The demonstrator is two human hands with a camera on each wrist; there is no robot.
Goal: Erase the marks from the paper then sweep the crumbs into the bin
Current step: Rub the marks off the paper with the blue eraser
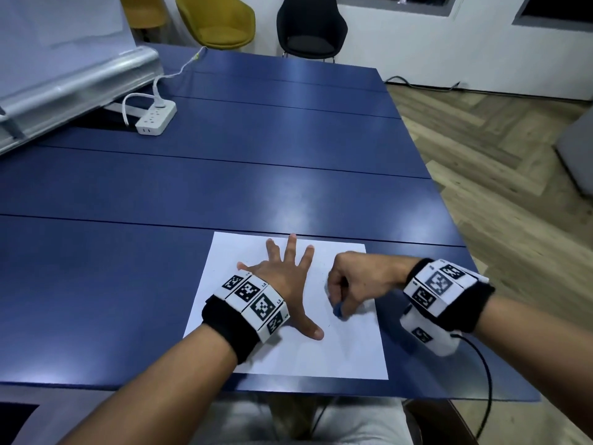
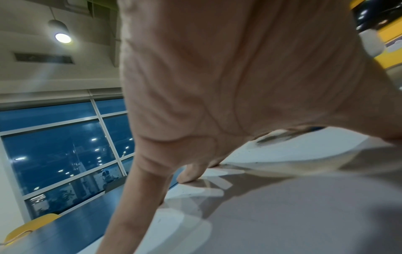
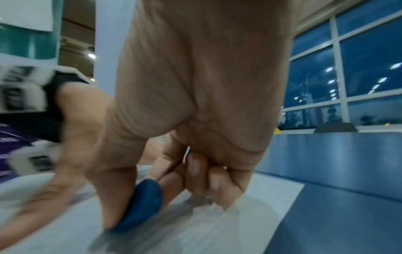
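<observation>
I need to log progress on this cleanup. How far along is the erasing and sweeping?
Erasing is under way. The left hand presses flat on the paper, and the right hand grips a blue eraser against the sheet. A faint grey smudge shows beside the eraser, so some mark is left. The rest of the sheet looks white. Sweeping has not begun, and no bin is in view.

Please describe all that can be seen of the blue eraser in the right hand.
The eraser is small, dark blue and rounded, with a smooth, matte look like rubber. Most of it is hidden: the right hand pinches it between thumb and curled fingers, and only its lower end shows. That end presses on the white paper, right of the sheet's middle. The wrist picture is blurred around it, so its full shape cannot be told.
</observation>
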